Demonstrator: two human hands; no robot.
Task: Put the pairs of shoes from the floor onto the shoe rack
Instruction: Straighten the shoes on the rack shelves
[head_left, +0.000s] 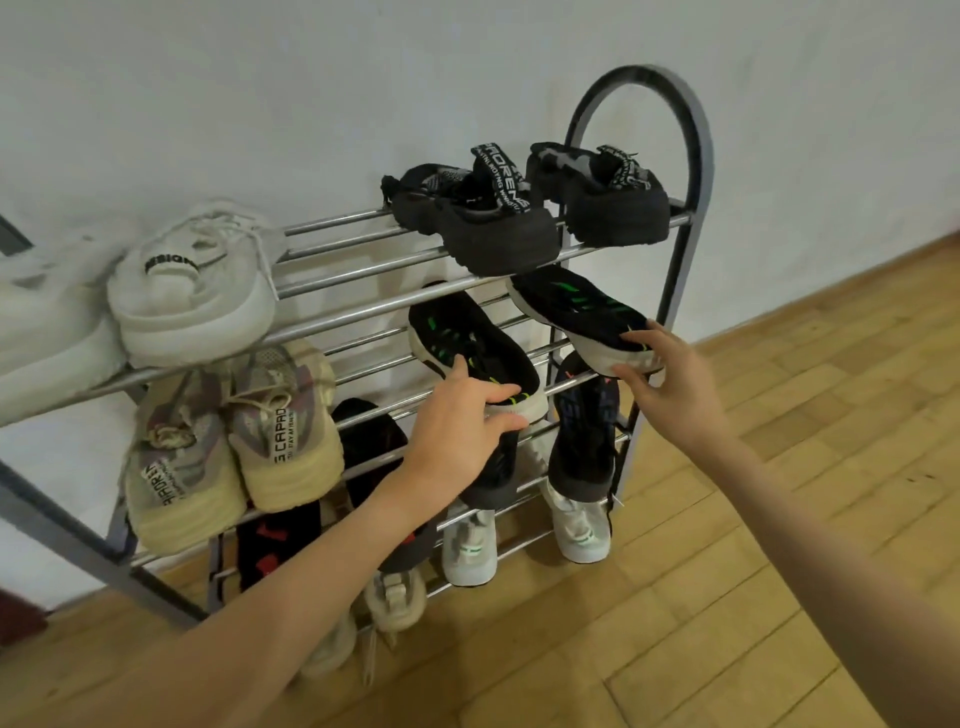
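A metal shoe rack (332, 270) with chrome bars stands against the white wall. On its second shelf, right side, lie two black sneakers with green marks and white soles. My left hand (462, 421) grips the heel of the left black-green sneaker (457, 338). My right hand (670, 374) holds the heel of the right black-green sneaker (576, 306). Both sneakers rest on the bars, toes toward the wall.
Black strap sandals (498, 218) sit on the top shelf at right, white sneakers (192, 291) at left. Beige sneakers (234, 441) fill the second shelf's left. Lower shelves hold black, dark blue and white shoes. Wooden floor (727, 571) spreads to the right.
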